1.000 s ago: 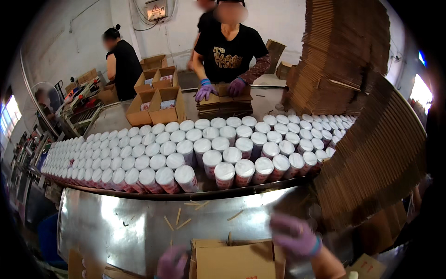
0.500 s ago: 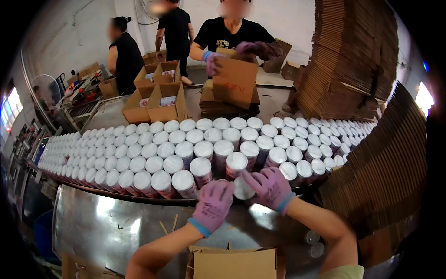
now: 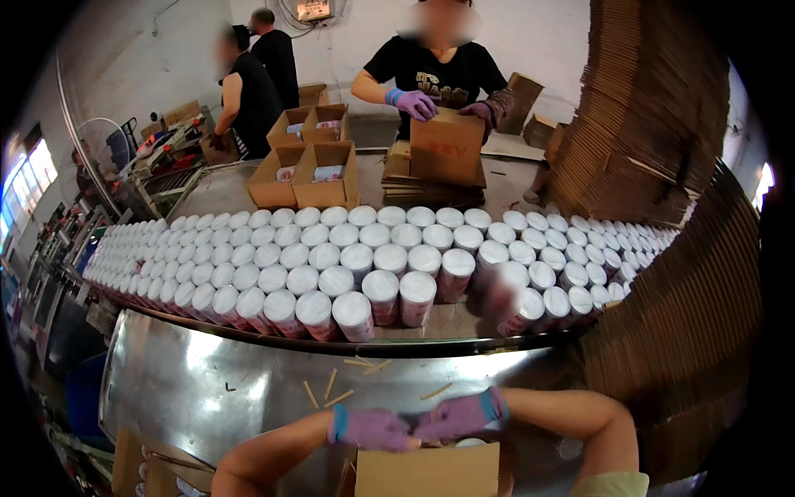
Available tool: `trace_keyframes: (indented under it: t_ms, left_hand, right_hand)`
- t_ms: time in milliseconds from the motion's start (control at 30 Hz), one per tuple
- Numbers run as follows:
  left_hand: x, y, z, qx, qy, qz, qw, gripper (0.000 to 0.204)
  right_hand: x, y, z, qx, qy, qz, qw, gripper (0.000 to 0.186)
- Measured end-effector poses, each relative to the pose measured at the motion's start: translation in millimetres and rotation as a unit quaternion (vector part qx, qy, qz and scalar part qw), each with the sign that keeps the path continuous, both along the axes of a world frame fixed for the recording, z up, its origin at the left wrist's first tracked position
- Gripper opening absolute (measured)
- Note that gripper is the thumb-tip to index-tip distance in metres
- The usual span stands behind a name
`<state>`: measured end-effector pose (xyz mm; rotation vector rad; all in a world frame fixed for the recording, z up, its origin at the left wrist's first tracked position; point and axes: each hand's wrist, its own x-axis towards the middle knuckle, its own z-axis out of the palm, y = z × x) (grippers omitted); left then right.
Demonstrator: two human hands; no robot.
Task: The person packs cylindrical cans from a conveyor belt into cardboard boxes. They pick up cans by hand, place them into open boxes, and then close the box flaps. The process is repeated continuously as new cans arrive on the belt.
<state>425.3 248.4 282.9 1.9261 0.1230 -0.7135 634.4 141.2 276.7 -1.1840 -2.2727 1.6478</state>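
Note:
My left hand (image 3: pixel 373 429) and my right hand (image 3: pixel 460 417), in purple gloves with blue cuffs, meet over an open cardboard box (image 3: pixel 426 474) at the table's near edge. Their fingers are bent down and close together behind the raised flap, which hides the tips and whatever they hold. Just below my right hand, a round white lid (image 3: pixel 470 442) shows inside the box. Beyond my hands, cans with white lids and pink printed sides (image 3: pixel 416 298) stand upright in long rows, with a gap in the front rows right of the middle.
Thin cardboard strips (image 3: pixel 331 383) lie on the metal table (image 3: pixel 248 381). Stacked flat cardboard (image 3: pixel 687 290) rises at the right. Across the cans, a co-worker in purple gloves handles a carton (image 3: pixel 447 145); open cartons (image 3: pixel 327 178) holding cans stand to the left. Two people are farther back.
My hands have come back from the front row of cans to the near box. The front-row can between them has left its place, and the gap there is wider. The co-worker's carton has lowered.

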Motion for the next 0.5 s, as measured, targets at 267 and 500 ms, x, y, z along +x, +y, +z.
trace_keyframes:
  t_ms: [267,500]
  left_hand:
    - [59,96,-13,0.621,-0.216,0.287,0.697,0.076]
    - [40,63,-21,0.51,-0.375,0.277,0.723,0.07]
  right_hand:
    - [-3,148,29,0.374,-0.483,-0.261,0.748,0.09]
    - [16,96,0,0.52,-0.338,-0.241,0.747,0.067]
